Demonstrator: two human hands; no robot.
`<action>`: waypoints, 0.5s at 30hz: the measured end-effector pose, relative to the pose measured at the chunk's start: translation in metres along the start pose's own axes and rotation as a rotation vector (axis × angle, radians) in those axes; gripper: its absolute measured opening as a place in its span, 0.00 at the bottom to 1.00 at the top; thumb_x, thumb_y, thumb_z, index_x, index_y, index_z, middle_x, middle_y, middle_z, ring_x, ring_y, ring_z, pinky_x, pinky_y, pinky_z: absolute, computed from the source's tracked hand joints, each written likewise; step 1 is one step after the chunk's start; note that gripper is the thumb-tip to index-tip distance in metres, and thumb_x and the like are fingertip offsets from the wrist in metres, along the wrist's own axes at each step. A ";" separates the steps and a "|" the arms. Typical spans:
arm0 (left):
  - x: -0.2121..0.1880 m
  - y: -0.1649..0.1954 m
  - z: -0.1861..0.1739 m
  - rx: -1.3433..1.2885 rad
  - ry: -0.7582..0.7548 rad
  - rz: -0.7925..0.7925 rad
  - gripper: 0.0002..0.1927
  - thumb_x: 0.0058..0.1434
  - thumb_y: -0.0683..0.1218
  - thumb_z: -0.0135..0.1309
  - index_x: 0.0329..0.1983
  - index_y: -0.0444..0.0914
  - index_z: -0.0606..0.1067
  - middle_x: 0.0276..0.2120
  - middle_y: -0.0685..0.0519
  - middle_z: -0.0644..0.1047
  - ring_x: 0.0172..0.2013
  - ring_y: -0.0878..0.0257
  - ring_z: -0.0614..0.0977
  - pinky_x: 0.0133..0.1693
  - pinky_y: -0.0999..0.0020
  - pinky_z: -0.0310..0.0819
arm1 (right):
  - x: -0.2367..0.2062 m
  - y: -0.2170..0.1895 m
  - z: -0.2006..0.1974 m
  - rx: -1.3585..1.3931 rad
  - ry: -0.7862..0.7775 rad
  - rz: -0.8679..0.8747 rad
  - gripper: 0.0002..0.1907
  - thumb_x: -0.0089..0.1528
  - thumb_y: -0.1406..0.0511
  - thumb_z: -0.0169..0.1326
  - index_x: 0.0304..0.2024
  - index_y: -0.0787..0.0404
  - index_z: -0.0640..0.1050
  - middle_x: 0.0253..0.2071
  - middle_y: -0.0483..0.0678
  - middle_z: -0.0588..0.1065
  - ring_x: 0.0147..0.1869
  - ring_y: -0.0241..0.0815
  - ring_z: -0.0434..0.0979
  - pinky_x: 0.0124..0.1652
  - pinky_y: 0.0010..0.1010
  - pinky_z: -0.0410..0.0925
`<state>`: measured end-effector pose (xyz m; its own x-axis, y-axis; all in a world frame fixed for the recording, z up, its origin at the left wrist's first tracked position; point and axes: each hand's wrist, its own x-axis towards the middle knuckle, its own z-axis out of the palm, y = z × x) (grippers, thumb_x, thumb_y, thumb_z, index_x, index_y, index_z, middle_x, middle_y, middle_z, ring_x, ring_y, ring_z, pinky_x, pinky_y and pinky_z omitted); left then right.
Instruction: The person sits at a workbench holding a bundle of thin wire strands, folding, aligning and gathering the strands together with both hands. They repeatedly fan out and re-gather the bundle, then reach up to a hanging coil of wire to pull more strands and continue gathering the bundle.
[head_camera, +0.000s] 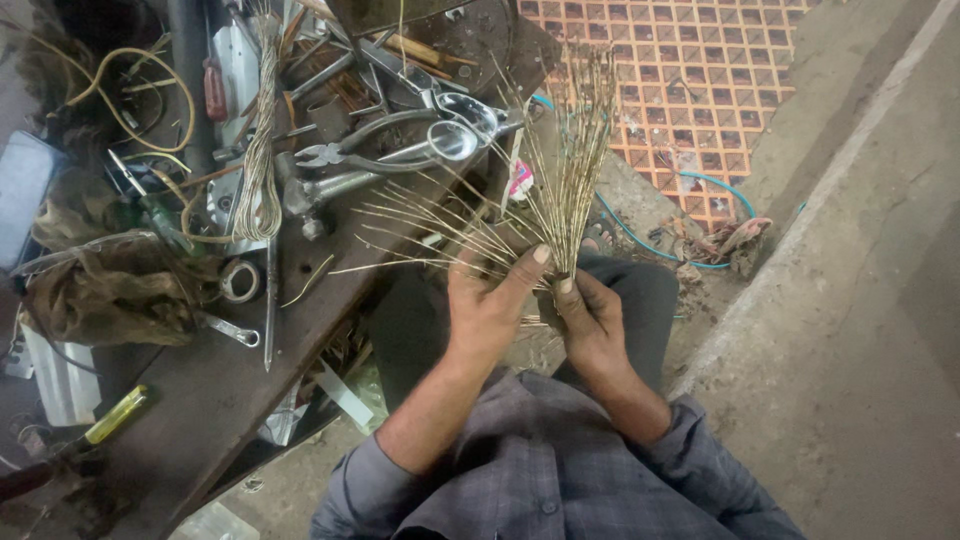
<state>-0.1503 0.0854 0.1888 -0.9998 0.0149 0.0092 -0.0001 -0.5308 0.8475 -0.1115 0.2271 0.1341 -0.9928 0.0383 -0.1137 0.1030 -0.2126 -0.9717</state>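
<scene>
- Our left hand (487, 300) is curled round the base of a bundle of thin pale-gold stiff wire strands (560, 170), thumb stretched up along the stems, fingers wrapped from the left.
- Our right hand (590, 320) is clenched tight on the same base from the right, thumb tip pressed on the stems just under the left thumb.
- The bundle sits above our lap, between both hands, just right of the bench edge.
- Long axis of the main sheaf: near upright in the head view, tips pointing away from us toward the tiled floor, leaning slightly right.
- A second set of strands is splayed off the base to the left, fanning low over the bench edge, tips pointing left.
- Left of the hands: dark worn wooden workbench (215, 400), cluttered.
- On it, near the splayed tips: grey steel pliers (345, 152) and shiny metal shears with round handles (455, 135).
- Further left: a hanging twisted hank of the same pale wire (260, 150), a small roll of tape (240, 280), a crumpled brown rag (110, 290).
- Bench near corner: yellow-handled screwdriver (115, 415).
- Beyond the tips: orange patterned tiled floor (690, 70); a blue hose (735, 195) lies on it.
- Right of us: grey concrete step (860, 300).
</scene>
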 end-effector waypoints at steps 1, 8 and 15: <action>0.000 -0.001 0.000 -0.005 0.002 0.009 0.13 0.65 0.37 0.61 0.53 0.32 0.76 0.44 0.52 0.81 0.44 0.66 0.82 0.47 0.70 0.78 | 0.000 0.000 0.000 0.001 -0.004 -0.007 0.20 0.73 0.57 0.49 0.55 0.67 0.77 0.32 0.39 0.72 0.32 0.28 0.65 0.31 0.21 0.59; 0.000 -0.010 -0.004 -0.008 0.072 0.005 0.13 0.63 0.36 0.61 0.49 0.34 0.74 0.42 0.54 0.80 0.42 0.67 0.81 0.45 0.71 0.78 | 0.001 -0.002 0.001 -0.042 0.034 0.039 0.20 0.72 0.57 0.49 0.51 0.69 0.78 0.34 0.40 0.74 0.34 0.28 0.67 0.31 0.20 0.61; 0.001 -0.011 -0.007 -0.002 0.031 -0.010 0.09 0.65 0.35 0.61 0.46 0.33 0.75 0.40 0.53 0.80 0.40 0.67 0.80 0.41 0.71 0.75 | 0.004 -0.011 0.004 -0.021 0.034 0.059 0.21 0.71 0.57 0.49 0.55 0.67 0.77 0.33 0.40 0.73 0.32 0.27 0.66 0.30 0.20 0.60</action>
<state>-0.1519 0.0852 0.1758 -0.9999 -0.0057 -0.0155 -0.0101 -0.5322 0.8465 -0.1172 0.2254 0.1456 -0.9823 0.0597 -0.1778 0.1632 -0.1946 -0.9672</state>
